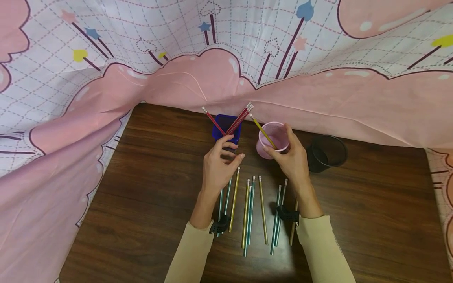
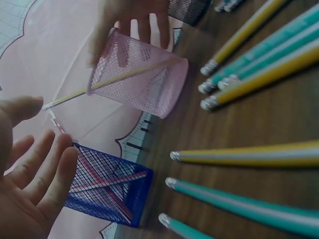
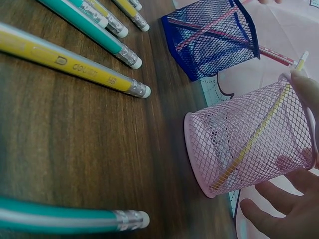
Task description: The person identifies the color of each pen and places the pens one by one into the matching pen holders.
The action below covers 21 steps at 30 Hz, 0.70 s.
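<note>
One yellow pencil [image 1: 262, 131] leaned in the pink cup [image 3: 234, 134] right fingers [image 3: 276, 196] gripped; left fingers [image 2: 64, 172] spread loosely; over-tilting risked spilling it.

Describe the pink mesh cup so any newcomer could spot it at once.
Toward the far edge of the dark wooden table, find the right hand. It holds the round pink mesh cup, between a square blue mesh holder and a round black cup. Only the pink cup contains a yellow pencil.
</note>
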Tool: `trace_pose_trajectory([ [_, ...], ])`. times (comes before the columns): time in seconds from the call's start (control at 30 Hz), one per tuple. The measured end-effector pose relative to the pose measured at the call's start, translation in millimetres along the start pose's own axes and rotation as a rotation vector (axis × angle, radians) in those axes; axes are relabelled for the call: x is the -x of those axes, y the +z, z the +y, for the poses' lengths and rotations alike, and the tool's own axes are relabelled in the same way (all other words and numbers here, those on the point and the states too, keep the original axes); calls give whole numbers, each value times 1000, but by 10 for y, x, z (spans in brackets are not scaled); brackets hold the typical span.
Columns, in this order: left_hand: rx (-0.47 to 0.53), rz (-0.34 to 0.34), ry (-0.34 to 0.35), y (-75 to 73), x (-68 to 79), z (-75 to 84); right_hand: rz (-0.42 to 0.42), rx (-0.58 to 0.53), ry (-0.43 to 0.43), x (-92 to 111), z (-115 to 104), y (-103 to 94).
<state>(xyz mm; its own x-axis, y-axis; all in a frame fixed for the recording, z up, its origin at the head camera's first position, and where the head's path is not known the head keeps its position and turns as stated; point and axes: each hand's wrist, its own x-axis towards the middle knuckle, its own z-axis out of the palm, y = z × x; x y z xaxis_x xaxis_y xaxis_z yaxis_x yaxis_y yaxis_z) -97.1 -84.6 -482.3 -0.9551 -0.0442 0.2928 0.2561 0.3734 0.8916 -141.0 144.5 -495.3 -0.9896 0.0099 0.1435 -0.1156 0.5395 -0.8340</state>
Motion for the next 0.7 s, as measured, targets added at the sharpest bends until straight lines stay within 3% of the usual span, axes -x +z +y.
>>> trace_pose_trajectory([
  [0.23, -209, -70, -47, 15, 255, -103, -6, 23, 10, 14, 20, 17],
  [0.37, -267, -103, -67, 46, 375, -127, 1, 18, 0, 8, 20, 23],
  [0.7, -392, -122, -34, 70, 482, -149, 5, 20, -5, -10, 16, 12],
])
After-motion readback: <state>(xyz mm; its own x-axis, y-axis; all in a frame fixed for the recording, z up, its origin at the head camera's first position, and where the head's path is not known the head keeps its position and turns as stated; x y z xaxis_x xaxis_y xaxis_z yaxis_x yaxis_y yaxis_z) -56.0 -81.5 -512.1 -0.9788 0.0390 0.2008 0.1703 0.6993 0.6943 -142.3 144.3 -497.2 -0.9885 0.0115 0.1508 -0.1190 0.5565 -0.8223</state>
